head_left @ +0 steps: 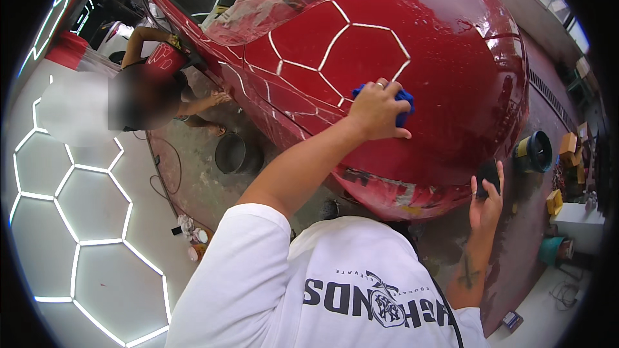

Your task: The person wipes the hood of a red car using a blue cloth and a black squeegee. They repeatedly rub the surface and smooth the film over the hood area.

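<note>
My left hand (378, 109) reaches far out over a glossy red car hood (445, 109), fingers bent over a bunched blue cloth (405, 107) pressed on the paint. A ring shows on one finger. Lower at the right, my right hand (487, 201) is raised beside the car's front corner. Its fingers close around the edges of a small dark, flat block (489, 179); its exact kind cannot be made out. White hexagon light reflections lie across the hood.
Another person (151, 93) crouches at the car's left side, one hand near its panel. A black bucket (239, 153) stands close by. Clear film and paper (271, 6) cover the windshield area. At right are a dark bin (534, 152) and cardboard boxes (569, 147).
</note>
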Demonstrator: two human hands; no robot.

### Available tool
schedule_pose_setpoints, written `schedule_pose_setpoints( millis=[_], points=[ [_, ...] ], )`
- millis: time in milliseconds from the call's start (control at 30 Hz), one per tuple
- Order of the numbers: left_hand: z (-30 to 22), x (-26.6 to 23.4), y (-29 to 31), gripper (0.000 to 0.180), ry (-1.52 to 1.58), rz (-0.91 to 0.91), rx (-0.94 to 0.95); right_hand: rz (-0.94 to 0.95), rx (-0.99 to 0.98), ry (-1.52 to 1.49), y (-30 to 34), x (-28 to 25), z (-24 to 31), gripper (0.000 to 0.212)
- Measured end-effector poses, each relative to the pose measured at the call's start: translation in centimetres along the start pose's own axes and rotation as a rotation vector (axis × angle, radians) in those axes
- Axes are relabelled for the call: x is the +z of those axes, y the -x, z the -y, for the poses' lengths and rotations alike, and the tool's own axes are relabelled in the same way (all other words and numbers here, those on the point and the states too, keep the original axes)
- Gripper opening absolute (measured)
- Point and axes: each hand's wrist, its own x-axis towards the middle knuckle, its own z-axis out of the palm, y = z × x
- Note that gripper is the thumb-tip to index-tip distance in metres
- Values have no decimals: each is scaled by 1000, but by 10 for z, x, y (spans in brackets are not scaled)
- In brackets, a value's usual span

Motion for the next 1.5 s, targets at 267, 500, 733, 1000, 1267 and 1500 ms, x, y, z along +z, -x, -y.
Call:
schedule_pose_setpoints(
  millis=[267, 500, 733, 1000, 1267, 1500],
  points=[
    [206, -79, 110, 32, -53, -339, -24, 419, -268, 648, 63, 239, -126, 49],
    [316, -106, 98, 33, -208, -413, -105, 930, -1271, 1890, 55, 300, -196, 55],
    [372, -104, 134, 34, -231, -618, -166, 1281, -1093, 2183, 35, 182, -157, 65],
    [384, -108, 135, 37, -200, -620, -171, 1027, -1191, 2107, 64, 348, -242, 64],
    [358, -135, 134, 44, 62, -369, -365, 991, -1231, 2139, 51, 357, -258, 65],
    [385, -101, 130, 39, -165, -700, -198, 872, -1163, 2140, 68, 380, -280, 64]
  ],
)
